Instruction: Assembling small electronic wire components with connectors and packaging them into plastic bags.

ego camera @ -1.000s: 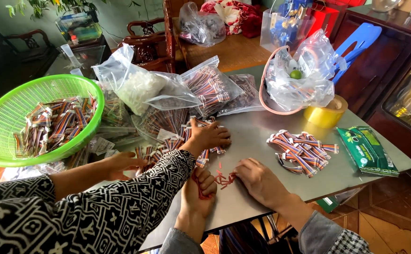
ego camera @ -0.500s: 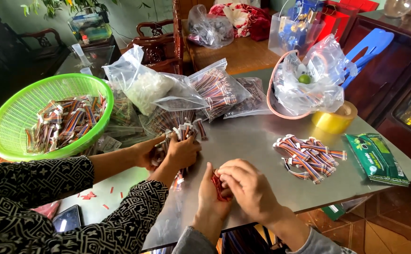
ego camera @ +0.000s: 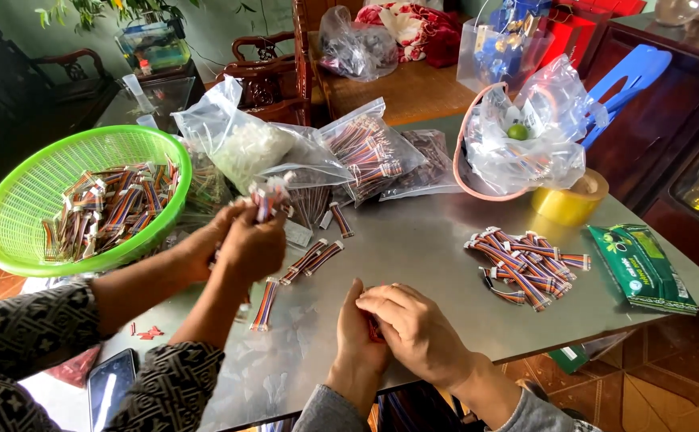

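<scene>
My left hand (ego camera: 356, 340) and my right hand (ego camera: 420, 326) meet at the table's near edge, fingers closed around a small red cable piece (ego camera: 374, 327) that is mostly hidden between them. A pile of multicoloured ribbon cables (ego camera: 525, 260) lies to the right of my hands. Two loose cables (ego camera: 311, 258) and another one (ego camera: 265, 304) lie to the left. A co-worker in patterned black sleeves holds a cable bundle (ego camera: 269, 194) up in both hands (ego camera: 241, 244) at the left.
A green basket (ego camera: 13, 232) of cables sits far left, with clear bags of cables (ego camera: 369, 152) behind. A pink basket (ego camera: 463, 164) with a plastic bag, a yellow tape roll (ego camera: 569, 204) and a green packet (ego camera: 641, 268) stand right. A phone (ego camera: 109, 388) lies near left.
The co-worker's hands have lifted off the table and drawn left, raising a cable bundle. My hands have stayed together around the red piece near the front edge.
</scene>
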